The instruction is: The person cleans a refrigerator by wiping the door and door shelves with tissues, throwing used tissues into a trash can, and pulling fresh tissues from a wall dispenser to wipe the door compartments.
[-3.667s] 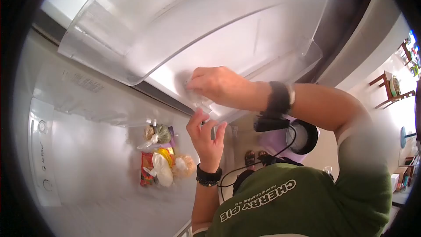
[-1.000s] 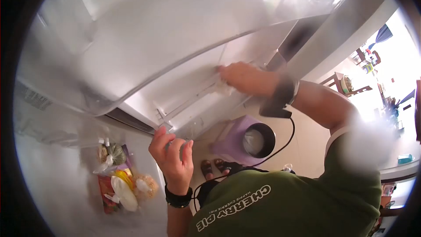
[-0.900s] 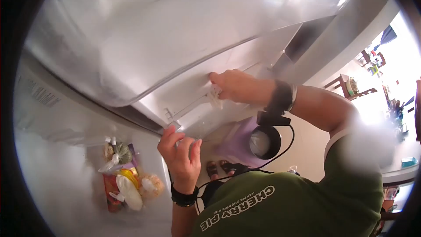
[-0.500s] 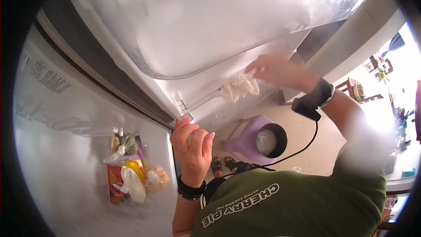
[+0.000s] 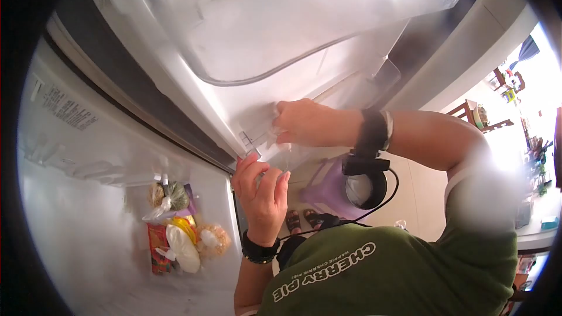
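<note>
Far left: fridge wall with a label [image 5: 67, 107]. Inside, food bags in a loose cluster: red packet [image 5: 157, 248], white bag [image 5: 183, 250], green-filled bag [image 5: 177, 195], pale orange bag [image 5: 214, 241]. All apart from both hands.

Next, dark seal [image 5: 170, 120] along the door. Left hand [image 5: 260, 199] at its near end, fingers half curled beside a small clear clip [image 5: 248, 139]; whether they grip the edge, cannot tell.

Then cloth [image 5: 272, 135], pale, mostly hidden, in the lower door bin [image 5: 345, 89] near its left end. Right hand [image 5: 307, 123] has it pinched and bunched between thumb and fingers. Looks light, limp, not fragile; likely to fold under pressure and trail loose ends. Best taken by the bunched middle, ends tucked in. Smooth plastic should let it slide; clip and corner could snag it.

In the way: upper bin [image 5: 257, 80], a clear rim hanging over the reach. Box [image 5: 366, 165] at the right wrist, bulky, with a cord [image 5: 396, 192] looping down; may catch on the low front wall.

Right of the hands, near the floor: purple stool [image 5: 324, 186], dark pot [image 5: 383, 187] on it, by the look. Far right: chair [image 5: 468, 113], well apart.
</note>
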Available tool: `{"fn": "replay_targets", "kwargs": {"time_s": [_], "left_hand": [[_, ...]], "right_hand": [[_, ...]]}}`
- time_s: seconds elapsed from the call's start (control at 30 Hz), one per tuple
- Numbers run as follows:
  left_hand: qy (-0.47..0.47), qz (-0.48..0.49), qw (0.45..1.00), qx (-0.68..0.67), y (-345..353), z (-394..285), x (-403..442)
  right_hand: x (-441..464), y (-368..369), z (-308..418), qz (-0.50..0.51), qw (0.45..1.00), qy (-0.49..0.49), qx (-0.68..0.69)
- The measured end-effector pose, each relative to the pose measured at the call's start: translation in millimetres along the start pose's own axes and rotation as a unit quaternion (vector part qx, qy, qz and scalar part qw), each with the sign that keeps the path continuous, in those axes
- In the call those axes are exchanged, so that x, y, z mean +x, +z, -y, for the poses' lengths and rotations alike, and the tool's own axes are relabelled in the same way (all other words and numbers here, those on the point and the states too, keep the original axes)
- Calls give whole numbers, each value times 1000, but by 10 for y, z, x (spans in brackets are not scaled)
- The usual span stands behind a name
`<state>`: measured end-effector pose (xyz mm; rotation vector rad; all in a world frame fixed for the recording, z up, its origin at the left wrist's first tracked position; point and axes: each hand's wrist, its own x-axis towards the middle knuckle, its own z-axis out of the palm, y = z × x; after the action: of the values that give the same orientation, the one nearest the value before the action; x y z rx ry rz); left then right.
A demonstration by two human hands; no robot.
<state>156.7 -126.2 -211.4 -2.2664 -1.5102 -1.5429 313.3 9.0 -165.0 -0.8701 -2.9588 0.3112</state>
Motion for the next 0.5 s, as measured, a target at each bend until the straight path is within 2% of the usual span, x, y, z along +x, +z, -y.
{"fn": "replay_targets", "kwargs": {"time_s": [0.03,0.07,0.27,0.37,0.4,0.5], "left_hand": [[1,1,1000,2,4,-4,1],[3,2,1000,5,4,-3,2],[3,-9,999,30,39,0,-15],[7,-4,999,37,34,-2,-25],[11,-5,999,40,35,-3,-16],[12,-2,999,44,21,-9,-14]], "right_hand": [[20,4,56,-8,1000,-17,14],[66,46,23,-39,992,-99,62],[129,-64,143,113,978,-63,165],[173,-85,170,152,955,-139,216],[189,-168,215,211,954,-80,200],[306,-87,176,237,951,-126,152]]}}
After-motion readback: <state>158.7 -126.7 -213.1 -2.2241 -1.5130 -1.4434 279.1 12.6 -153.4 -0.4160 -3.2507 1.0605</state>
